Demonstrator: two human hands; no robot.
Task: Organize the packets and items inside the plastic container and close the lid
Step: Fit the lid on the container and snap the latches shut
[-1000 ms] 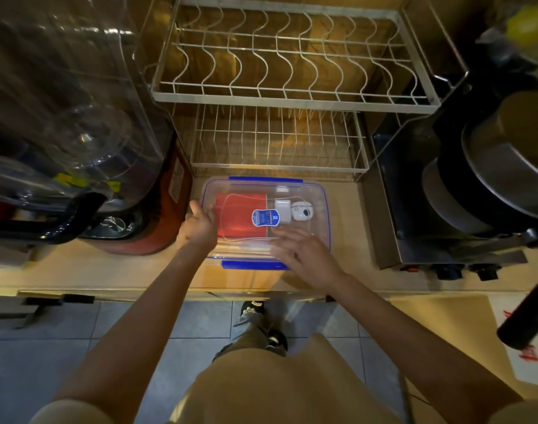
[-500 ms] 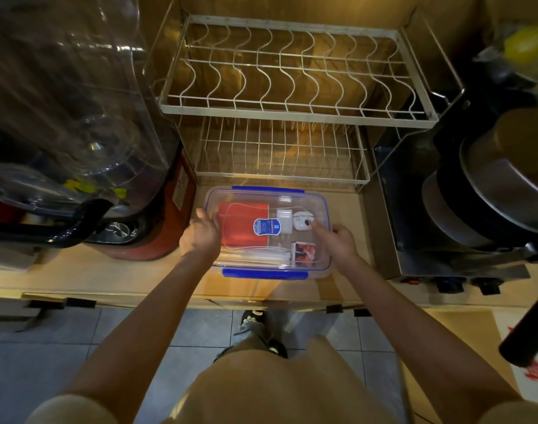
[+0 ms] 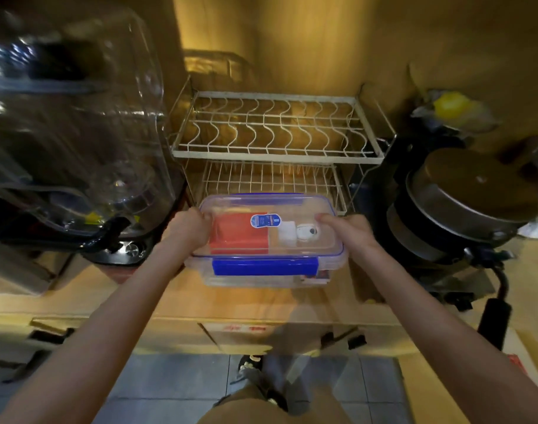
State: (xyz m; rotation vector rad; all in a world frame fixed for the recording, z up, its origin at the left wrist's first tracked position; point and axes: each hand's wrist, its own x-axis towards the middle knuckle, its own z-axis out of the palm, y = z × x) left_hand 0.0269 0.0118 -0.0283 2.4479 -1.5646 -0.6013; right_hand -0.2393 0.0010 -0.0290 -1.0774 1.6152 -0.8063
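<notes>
A clear plastic container (image 3: 323,264) with blue clips sits lifted and tilted toward me over the wooden counter, its clear lid (image 3: 310,206) on top. Through the lid I see a red packet (image 3: 237,237), a blue round label, a white block (image 3: 286,231) and a small white round item (image 3: 306,232). My left hand (image 3: 189,229) grips the container's left side. My right hand (image 3: 349,232) grips its right side, thumb on the lid. The near blue clip (image 3: 264,266) faces me.
A two-tier white wire dish rack (image 3: 270,148) stands right behind the container. A clear-domed appliance (image 3: 78,148) fills the left. Stacked metal pots (image 3: 463,209) sit on a stove at the right. The wooden counter (image 3: 231,301) edge runs below, tiled floor under it.
Both hands moved onto the container's sides and raised its near edge, tilting it toward me. The view came closer and the right hand left the lid top.
</notes>
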